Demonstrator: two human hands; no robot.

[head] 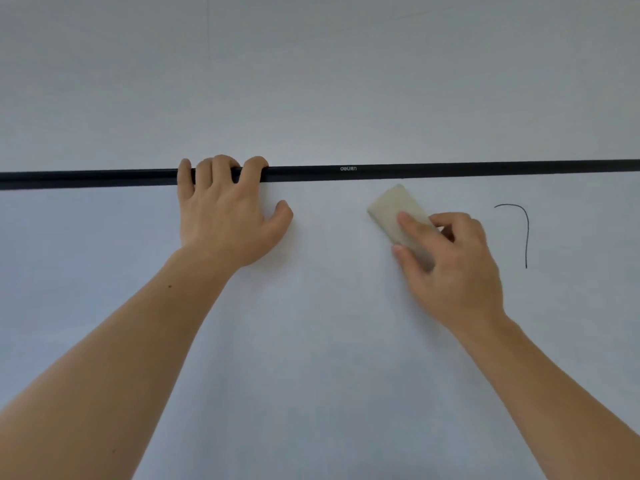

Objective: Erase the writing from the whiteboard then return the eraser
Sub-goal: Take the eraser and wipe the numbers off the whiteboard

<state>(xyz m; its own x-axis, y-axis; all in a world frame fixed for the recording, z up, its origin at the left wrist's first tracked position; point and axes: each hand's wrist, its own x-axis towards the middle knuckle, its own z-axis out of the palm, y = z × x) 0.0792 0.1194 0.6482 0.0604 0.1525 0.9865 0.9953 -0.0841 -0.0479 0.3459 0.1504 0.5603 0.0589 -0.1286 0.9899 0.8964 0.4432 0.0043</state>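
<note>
The whiteboard (pixel 311 341) fills the lower part of the view, bounded at the top by a black frame bar (pixel 450 169). My right hand (pixel 453 271) holds a beige rectangular eraser (pixel 391 209) flat against the board, just under the bar and right of centre. A thin black curved pen stroke (pixel 526 233), shaped like a hook, lies on the board to the right of that hand. My left hand (pixel 225 216) rests on the board with its fingers curled over the black frame bar, thumb spread to the right.
Above the bar is a plain pale wall (pixel 311 81). A small brand mark (pixel 348 168) is printed on the bar. Both my bare forearms reach up from the lower corners.
</note>
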